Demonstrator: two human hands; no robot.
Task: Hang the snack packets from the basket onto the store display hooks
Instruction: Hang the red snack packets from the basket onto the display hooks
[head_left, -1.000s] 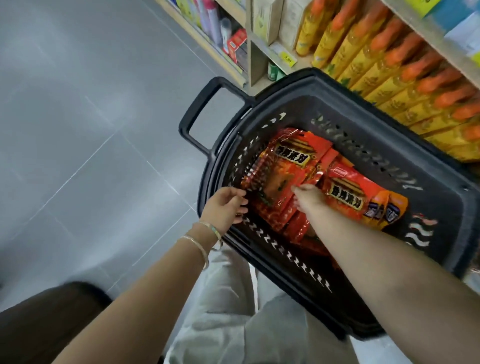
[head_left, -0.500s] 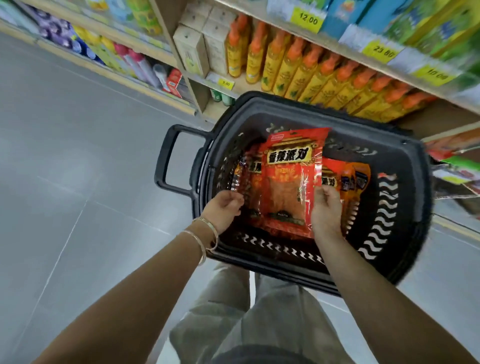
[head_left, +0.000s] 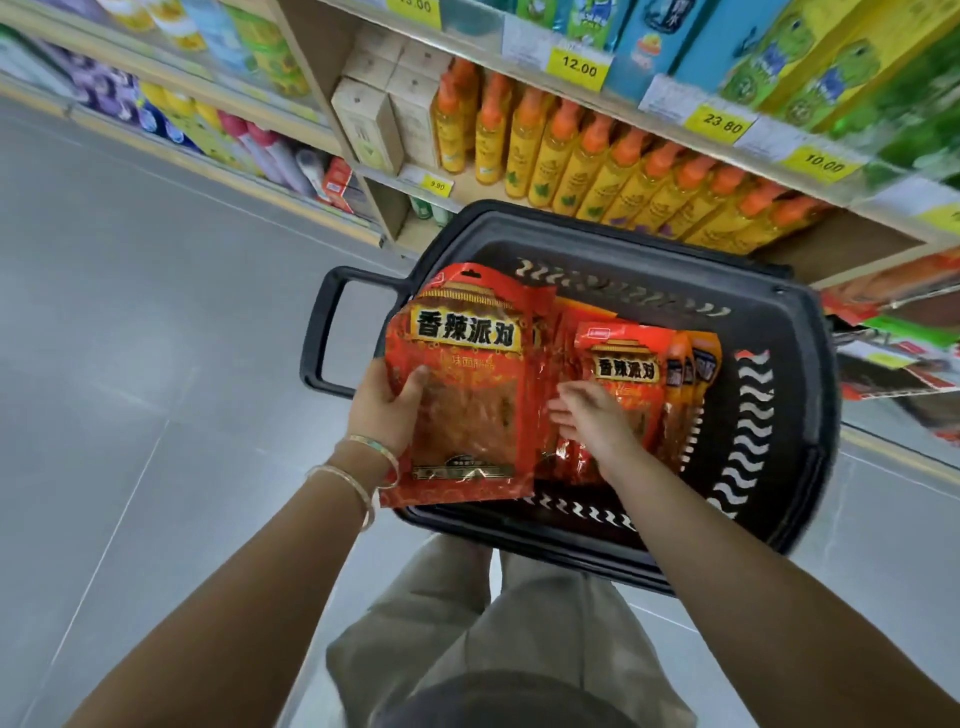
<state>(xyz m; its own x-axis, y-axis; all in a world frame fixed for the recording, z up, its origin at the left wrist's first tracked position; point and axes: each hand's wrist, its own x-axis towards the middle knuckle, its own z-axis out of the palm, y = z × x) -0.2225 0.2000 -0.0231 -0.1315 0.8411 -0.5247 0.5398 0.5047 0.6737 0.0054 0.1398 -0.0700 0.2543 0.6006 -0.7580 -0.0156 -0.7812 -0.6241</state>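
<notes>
- On my feed, the grey tiled floor (head_left: 130, 364) fills the left half of the head view.
- A store shelf unit (head_left: 318, 67) runs across the top and down the right side. I see no display hooks in this view.
- The black basket (head_left: 810, 332) sits below the shelves in front of the person, with its loop handle (head_left: 324, 332) sticking out to the left.
- Beige trousers (head_left: 519, 623) show beneath the basket, between the two forearms.
- A row of yellow bottles (head_left: 571, 156) with orange caps stands on the shelf just behind the basket's far rim.
- One red snack packet (head_left: 467, 312) is raised over the basket's left side, face up towards me. Its lower edge overhangs the near rim.
- The remaining packets (head_left: 623, 364) stand bunched inside the basket, just right of the raised one.
- The left hand (head_left: 387, 405) grips the raised packet by its left edge, thumb on the printed face and fingers hidden behind it.
- The right hand (head_left: 597, 421) lies over the bunched packets with fingers straight and slightly spread, tips pointing at the raised packet's right edge. I cannot tell if it presses down.
- Two thin bracelets (head_left: 363, 467) circle the left wrist.
- A yellow price tag (head_left: 579, 67) on the shelf edge reads 12.00.
</notes>
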